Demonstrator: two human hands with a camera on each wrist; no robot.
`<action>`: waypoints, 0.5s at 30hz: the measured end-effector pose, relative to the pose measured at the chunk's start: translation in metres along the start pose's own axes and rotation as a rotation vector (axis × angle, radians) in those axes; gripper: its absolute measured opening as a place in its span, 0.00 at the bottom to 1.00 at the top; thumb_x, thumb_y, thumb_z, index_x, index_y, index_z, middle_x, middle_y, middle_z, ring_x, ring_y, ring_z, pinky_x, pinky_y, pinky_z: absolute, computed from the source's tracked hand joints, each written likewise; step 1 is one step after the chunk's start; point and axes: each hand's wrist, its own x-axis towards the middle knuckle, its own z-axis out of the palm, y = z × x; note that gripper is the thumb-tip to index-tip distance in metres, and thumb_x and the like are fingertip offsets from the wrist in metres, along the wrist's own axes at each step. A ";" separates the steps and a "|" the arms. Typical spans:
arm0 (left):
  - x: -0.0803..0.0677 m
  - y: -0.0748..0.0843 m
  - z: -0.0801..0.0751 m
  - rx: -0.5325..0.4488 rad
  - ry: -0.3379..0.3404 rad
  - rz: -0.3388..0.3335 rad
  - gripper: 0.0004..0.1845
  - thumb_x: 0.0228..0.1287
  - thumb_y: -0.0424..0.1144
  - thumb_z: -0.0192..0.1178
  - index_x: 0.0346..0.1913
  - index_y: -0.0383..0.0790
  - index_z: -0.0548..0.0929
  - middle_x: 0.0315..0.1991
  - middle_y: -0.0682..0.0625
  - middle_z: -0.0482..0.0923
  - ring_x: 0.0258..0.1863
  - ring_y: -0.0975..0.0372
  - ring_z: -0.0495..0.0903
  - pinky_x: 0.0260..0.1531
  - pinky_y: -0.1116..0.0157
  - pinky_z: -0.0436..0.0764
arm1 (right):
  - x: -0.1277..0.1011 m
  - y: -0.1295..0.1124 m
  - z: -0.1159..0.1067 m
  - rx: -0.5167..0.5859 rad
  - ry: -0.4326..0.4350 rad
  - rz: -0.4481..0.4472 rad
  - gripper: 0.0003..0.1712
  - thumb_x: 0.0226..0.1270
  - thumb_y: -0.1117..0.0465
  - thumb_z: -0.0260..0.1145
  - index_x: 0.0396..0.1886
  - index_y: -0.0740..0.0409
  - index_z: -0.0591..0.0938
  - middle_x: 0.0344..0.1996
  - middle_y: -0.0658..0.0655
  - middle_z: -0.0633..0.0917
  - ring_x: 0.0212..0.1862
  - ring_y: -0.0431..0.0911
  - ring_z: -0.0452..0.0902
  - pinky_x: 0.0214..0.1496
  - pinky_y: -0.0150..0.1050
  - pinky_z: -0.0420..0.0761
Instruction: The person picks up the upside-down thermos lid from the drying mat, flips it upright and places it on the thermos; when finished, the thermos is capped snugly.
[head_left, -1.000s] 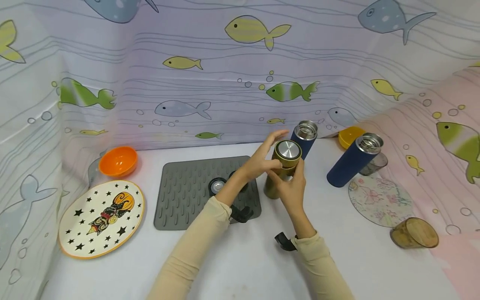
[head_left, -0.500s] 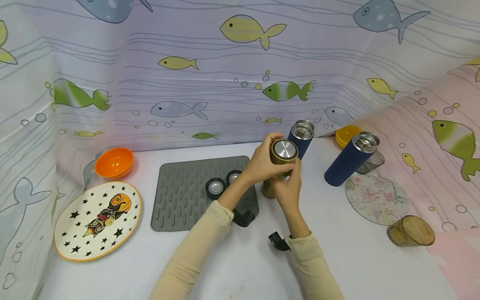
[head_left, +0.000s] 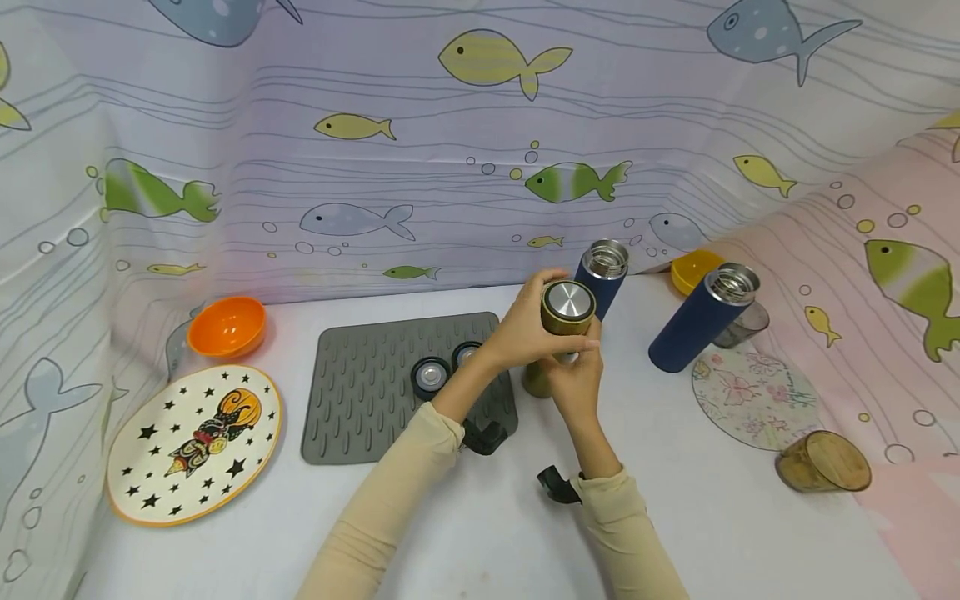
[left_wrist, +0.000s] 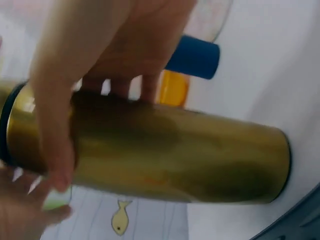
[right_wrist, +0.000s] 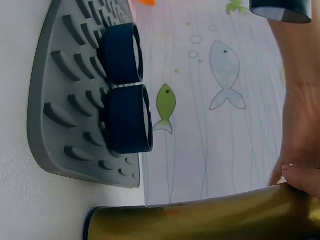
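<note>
A gold thermos flask (left_wrist: 180,155) with a steel-topped cap (head_left: 568,301) stands upright beside the grey ridged mat (head_left: 352,392). My left hand (head_left: 521,329) curls its fingers and thumb round the cap. Just below, my right hand (head_left: 577,375) grips the flask's body, its thumb (left_wrist: 59,160) lying across the gold surface in the left wrist view. Part of the right hand is hidden behind the left in the head view. Two dark blue lids (right_wrist: 130,120) rest side by side on the mat. Two lidless blue flasks stand behind (head_left: 602,275) and to the right (head_left: 690,325).
An orange bowl (head_left: 227,327) and a star-patterned plate (head_left: 150,442) lie at the left. On the right are a yellow bowl (head_left: 693,268), a clear glass (head_left: 742,327), a round flowered mat (head_left: 750,400) and an amber glass (head_left: 821,462). A fish-print curtain (head_left: 360,175) hangs behind.
The left hand's fingers were spread away from the cap; they now close round it. The right hand stays on the flask's body. The head view has shifted slightly.
</note>
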 end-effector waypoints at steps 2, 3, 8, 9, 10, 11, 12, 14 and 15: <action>0.000 0.000 0.002 0.037 0.032 -0.007 0.45 0.51 0.43 0.74 0.69 0.37 0.61 0.65 0.42 0.68 0.61 0.54 0.72 0.62 0.58 0.73 | 0.000 0.005 0.001 -0.009 0.002 0.002 0.38 0.54 0.78 0.68 0.65 0.71 0.65 0.54 0.73 0.78 0.53 0.62 0.75 0.55 0.51 0.73; -0.001 0.000 0.003 0.023 0.040 -0.001 0.43 0.52 0.42 0.72 0.69 0.37 0.62 0.64 0.42 0.69 0.62 0.53 0.71 0.64 0.57 0.72 | 0.001 0.010 0.002 -0.010 0.002 0.005 0.39 0.53 0.77 0.69 0.65 0.71 0.65 0.53 0.73 0.78 0.52 0.62 0.74 0.54 0.51 0.72; -0.001 -0.001 0.002 -0.080 0.037 -0.006 0.53 0.50 0.37 0.70 0.77 0.43 0.51 0.77 0.44 0.50 0.75 0.52 0.54 0.73 0.44 0.57 | 0.006 0.037 0.006 -0.006 0.019 0.010 0.42 0.52 0.75 0.74 0.67 0.64 0.66 0.55 0.69 0.79 0.53 0.59 0.74 0.56 0.54 0.72; 0.000 -0.001 0.002 -0.060 0.048 -0.005 0.54 0.50 0.38 0.72 0.77 0.44 0.51 0.77 0.45 0.49 0.76 0.53 0.53 0.73 0.45 0.56 | 0.007 0.039 0.006 -0.003 0.021 0.011 0.42 0.52 0.74 0.74 0.67 0.62 0.67 0.56 0.68 0.79 0.55 0.57 0.74 0.58 0.53 0.72; 0.000 -0.001 0.002 -0.042 0.059 -0.009 0.54 0.49 0.39 0.73 0.77 0.44 0.51 0.77 0.45 0.50 0.75 0.54 0.54 0.73 0.46 0.58 | 0.007 0.040 0.006 -0.002 0.021 0.011 0.43 0.51 0.74 0.74 0.67 0.61 0.67 0.57 0.66 0.79 0.56 0.56 0.75 0.58 0.53 0.72; 0.000 -0.001 0.002 -0.042 0.062 -0.005 0.54 0.50 0.39 0.74 0.76 0.44 0.52 0.76 0.44 0.53 0.74 0.54 0.57 0.72 0.46 0.61 | 0.007 0.042 0.005 -0.001 0.020 0.013 0.42 0.52 0.73 0.74 0.67 0.60 0.67 0.57 0.65 0.79 0.56 0.55 0.75 0.59 0.52 0.72; 0.000 -0.001 0.002 -0.069 0.057 0.010 0.50 0.52 0.38 0.72 0.75 0.41 0.53 0.74 0.42 0.58 0.72 0.52 0.62 0.70 0.47 0.64 | 0.007 0.042 0.005 0.002 0.018 0.016 0.43 0.52 0.72 0.75 0.67 0.59 0.67 0.58 0.64 0.79 0.56 0.54 0.74 0.58 0.51 0.72; 0.000 -0.001 0.002 -0.161 0.035 0.032 0.47 0.53 0.34 0.67 0.74 0.37 0.54 0.73 0.40 0.59 0.71 0.51 0.62 0.71 0.48 0.62 | 0.006 0.042 0.004 0.008 0.010 0.023 0.44 0.52 0.71 0.76 0.69 0.57 0.66 0.58 0.62 0.78 0.56 0.52 0.73 0.58 0.48 0.71; 0.000 -0.001 0.002 -0.180 0.024 0.033 0.47 0.53 0.33 0.66 0.75 0.37 0.53 0.74 0.40 0.58 0.72 0.51 0.61 0.72 0.48 0.60 | 0.006 0.040 0.004 0.005 0.008 0.026 0.44 0.53 0.70 0.76 0.68 0.58 0.66 0.58 0.63 0.78 0.56 0.52 0.73 0.58 0.48 0.71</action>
